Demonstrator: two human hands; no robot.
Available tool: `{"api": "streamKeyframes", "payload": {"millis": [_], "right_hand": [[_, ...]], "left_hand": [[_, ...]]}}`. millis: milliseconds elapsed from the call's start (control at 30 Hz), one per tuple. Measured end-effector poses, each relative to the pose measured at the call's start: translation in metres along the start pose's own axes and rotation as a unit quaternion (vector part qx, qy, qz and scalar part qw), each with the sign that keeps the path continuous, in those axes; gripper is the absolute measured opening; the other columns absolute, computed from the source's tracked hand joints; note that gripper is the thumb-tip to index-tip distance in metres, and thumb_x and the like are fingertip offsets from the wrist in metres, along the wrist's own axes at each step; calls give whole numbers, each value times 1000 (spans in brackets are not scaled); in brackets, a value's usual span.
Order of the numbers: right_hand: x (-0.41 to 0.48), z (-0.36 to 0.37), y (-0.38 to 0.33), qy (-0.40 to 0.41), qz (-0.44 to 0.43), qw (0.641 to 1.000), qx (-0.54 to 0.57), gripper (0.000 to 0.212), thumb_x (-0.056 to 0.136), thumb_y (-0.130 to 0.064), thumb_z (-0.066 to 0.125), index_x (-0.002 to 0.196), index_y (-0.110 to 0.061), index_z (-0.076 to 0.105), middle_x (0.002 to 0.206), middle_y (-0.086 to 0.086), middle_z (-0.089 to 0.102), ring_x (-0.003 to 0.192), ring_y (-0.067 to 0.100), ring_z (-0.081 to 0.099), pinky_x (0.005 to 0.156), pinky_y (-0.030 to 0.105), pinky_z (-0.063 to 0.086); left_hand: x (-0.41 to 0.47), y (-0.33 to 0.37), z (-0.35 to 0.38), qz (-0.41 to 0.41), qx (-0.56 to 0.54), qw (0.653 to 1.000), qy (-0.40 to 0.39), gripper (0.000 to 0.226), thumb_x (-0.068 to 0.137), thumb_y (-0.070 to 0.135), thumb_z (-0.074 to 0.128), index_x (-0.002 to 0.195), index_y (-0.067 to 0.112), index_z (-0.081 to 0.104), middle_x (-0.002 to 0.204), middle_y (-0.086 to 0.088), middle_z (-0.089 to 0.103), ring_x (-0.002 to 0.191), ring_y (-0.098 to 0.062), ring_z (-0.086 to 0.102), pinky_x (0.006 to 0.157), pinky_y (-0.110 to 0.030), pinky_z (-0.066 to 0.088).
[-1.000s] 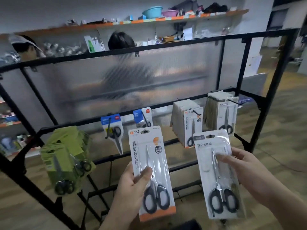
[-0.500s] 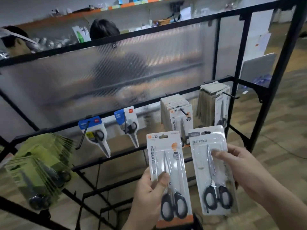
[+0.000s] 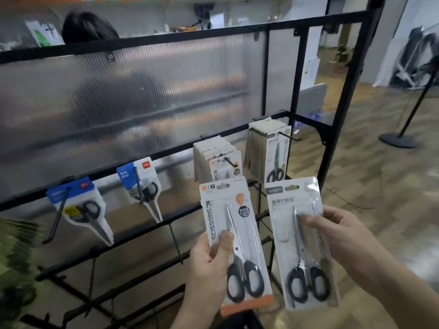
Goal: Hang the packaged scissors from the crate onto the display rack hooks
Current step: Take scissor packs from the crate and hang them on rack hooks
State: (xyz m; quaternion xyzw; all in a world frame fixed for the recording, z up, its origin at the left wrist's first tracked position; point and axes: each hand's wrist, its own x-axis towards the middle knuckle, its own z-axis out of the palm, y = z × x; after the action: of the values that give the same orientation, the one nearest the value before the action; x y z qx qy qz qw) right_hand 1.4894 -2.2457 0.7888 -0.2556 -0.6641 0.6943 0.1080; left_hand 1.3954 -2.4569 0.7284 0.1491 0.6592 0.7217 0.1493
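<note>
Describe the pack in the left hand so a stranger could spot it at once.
In front of the black rack, each hand holds a pack of black-handled scissors. The left hand grips the left pack, thumb on its front. Unlike the right pack in the right hand, it has an orange strip along the bottom and SCISSORS printed up its side.

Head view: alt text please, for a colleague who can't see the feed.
Two hands each hold up a packaged pair of black-handled scissors before a black display rack: the left hand grips an orange-edged pack, the right hand a plain white pack. Behind them, two stacks of similar packs hang on hooks, with two blue-topped packs further left.
</note>
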Motion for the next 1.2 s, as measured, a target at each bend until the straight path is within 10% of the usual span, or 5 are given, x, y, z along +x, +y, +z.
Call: {"api": "streamKeyframes", "payload": {"millis": [267,467,733,1200], "right_hand": [[83,-30,-6,-22,1,1000,-12,16,97,-17,64,104,-14,78,97,6,80,87,25,78,80,42,55],[146,-52,-9,-107,20,993,-45,15,96,-18,65,103,-16,79,96,5,80,87,27,77,85,47,57],[192,-70,-15,-185,38,980,-64,19,94,-16,67,93,-26,82,97,4,79,96,28,74,96,49,54],[200,-75,-18,-267,54,961,-43,22,94,-13,66,95,-27,83,102,0,80,99,19,75,98,48,51]], "left_hand": [[40,3,45,-16,-11,999,50,28,99,28,56,119,12,66,102,-5,80,93,-21,77,72,-27,62],[63,3,90,15,14,987,162,20,95,20,61,87,3,69,53,5,63,47,1,58,47,-12,44],[87,-11,105,-28,36,960,276,35,85,42,66,107,15,71,93,-3,81,89,-19,78,75,-34,63],[98,-25,108,-33,-7,933,359,38,83,39,66,105,9,72,96,-9,80,92,-25,78,75,-36,61]]}}
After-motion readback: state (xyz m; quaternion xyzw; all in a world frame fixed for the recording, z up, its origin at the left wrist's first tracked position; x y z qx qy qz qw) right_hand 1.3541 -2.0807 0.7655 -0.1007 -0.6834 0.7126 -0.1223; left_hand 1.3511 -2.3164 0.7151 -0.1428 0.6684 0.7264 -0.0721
